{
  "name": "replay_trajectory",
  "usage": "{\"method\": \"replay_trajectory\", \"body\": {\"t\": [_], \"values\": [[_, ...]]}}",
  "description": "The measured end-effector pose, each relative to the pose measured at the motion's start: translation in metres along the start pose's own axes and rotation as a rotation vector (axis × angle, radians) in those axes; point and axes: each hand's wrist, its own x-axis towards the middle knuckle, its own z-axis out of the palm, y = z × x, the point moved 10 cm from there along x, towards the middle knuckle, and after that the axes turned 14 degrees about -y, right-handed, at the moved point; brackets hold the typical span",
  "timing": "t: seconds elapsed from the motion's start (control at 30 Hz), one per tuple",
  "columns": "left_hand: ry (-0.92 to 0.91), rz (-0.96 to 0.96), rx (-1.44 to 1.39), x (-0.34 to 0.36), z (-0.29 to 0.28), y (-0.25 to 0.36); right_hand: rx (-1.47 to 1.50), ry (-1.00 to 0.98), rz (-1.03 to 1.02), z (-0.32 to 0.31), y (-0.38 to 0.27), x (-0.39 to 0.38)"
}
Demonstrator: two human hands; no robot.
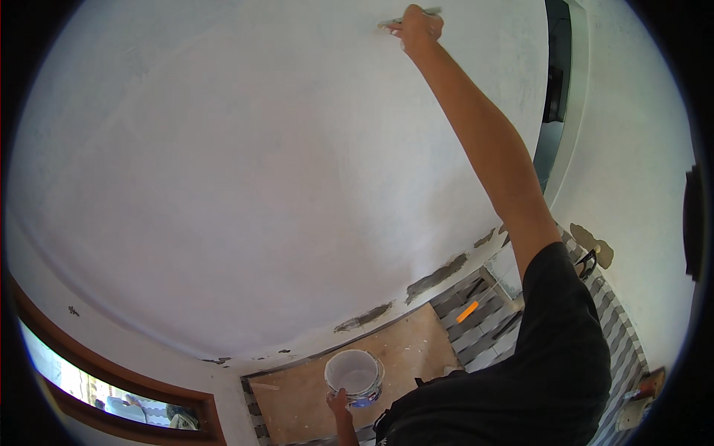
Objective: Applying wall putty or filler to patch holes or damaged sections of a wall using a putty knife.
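Observation:
My right hand (421, 28) is raised high against the white wall (245, 171), fingers closed on a flat tool (431, 11) whose blade or tip is mostly hidden by the hand. Low in the view, my left hand (338, 401) grips the near side of a white bucket (355, 366), which has a pale, smooth inside and a blue label. The bucket is over a brown board (420, 342) on the floor. Grey bare patches (436, 279) run along the bottom of the wall.
A wood-framed window (111, 379) is at lower left, a dark opening (554, 89) at upper right. An orange-handled tool (467, 312) lies near a pale block (504, 271) on grey patterned tiles (454, 334). A side wall (632, 186) rises on the right, with objects (639, 398) at its foot.

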Motion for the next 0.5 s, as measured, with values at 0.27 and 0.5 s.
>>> {"method": "replay_trajectory", "body": {"t": [0.27,0.5], "values": [[-0.063,-0.084,-0.097,-0.024,-0.002,0.02,0.351,-0.074,0.031,-0.08,0.11,-0.088],[-0.105,-0.049,-0.123,-0.009,-0.003,0.014,0.103,0.168,0.174,-0.063,0.083,-0.069]]}}
